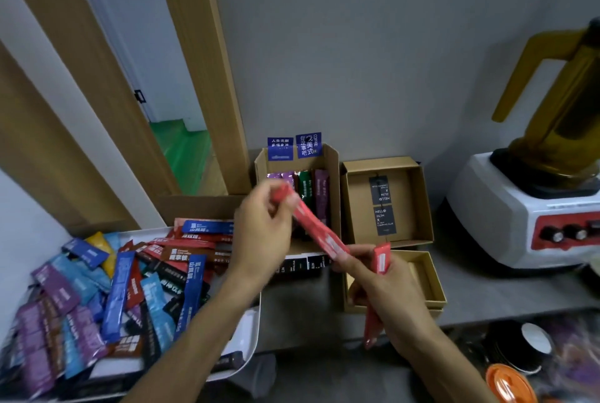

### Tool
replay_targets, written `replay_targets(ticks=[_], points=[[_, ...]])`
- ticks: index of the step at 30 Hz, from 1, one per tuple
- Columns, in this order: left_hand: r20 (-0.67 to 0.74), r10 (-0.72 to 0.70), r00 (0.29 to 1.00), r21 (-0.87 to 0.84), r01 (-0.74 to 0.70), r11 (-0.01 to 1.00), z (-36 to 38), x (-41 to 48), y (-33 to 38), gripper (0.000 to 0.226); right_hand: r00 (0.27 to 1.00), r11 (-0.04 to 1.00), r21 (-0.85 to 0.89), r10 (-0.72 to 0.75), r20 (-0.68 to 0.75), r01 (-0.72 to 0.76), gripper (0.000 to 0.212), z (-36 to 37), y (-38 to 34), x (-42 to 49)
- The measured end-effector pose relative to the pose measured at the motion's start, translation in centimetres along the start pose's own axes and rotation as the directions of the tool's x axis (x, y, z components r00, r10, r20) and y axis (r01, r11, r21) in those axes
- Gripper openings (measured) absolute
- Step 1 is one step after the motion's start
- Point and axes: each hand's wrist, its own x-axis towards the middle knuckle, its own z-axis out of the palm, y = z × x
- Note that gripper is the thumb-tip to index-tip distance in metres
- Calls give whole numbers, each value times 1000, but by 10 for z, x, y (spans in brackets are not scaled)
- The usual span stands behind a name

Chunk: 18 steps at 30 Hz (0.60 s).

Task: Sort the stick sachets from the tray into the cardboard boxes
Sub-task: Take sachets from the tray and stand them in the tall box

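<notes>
A pink-red stick sachet [316, 227] stretches diagonally between my hands. My left hand [263, 227] pinches its upper end, and my right hand [383, 285] touches its lower end while gripping a second red sachet [378, 276] that hangs downward. A white tray [250, 334] at the left is heaped with blue, purple, red and brown sachets [120, 289]. Behind my hands, a tall cardboard box [332, 182] holds upright purple and green sachets. To its right a shallow box [389, 204] contains two black tags. A small box [431, 279] sits partly behind my right hand.
A white blender base with an amber jug [535, 195] stands at the right. Dark cups and an orange lid [509, 383] lie at the lower right below the counter edge. A wooden door frame [201, 78] rises behind the tray.
</notes>
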Motion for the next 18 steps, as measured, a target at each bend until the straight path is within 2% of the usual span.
replay_targets(ticks=[2, 3, 4, 6, 8, 11, 15, 18], points=[[18, 89, 996, 244, -91, 966, 0, 29, 15, 13, 998, 995, 87, 56, -15, -54, 13, -2, 2, 2], [70, 109, 992, 388, -127, 913, 4, 42, 17, 13, 996, 983, 157, 93, -6, -91, 14, -3, 3, 3], [134, 100, 986, 512, -156, 845, 10, 53, 16, 15, 993, 970, 210, 120, 11, -119, 15, -4, 3, 3], [235, 14, 972, 651, -168, 740, 25, 63, 4, 21, 990, 962, 234, 132, 40, -137, 17, -4, 4, 3], [243, -48, 969, 682, -136, 718, 37, 69, -11, 30, 990, 963, 233, 126, 59, -137, 19, -5, 4, 1], [153, -91, 984, 621, -24, 784, 47, 74, -24, 44, 989, 962, 230, 132, 65, -144, 19, -14, 6, 1], [4, -22, 1000, 560, 16, 828, 52, 69, -33, 46, 991, 962, 243, 112, 74, -127, 12, -22, 9, 2], [-46, 55, 997, 583, -18, 812, 54, 64, -41, 58, 990, 967, 220, 114, 81, -129, 14, -24, 9, 3]])
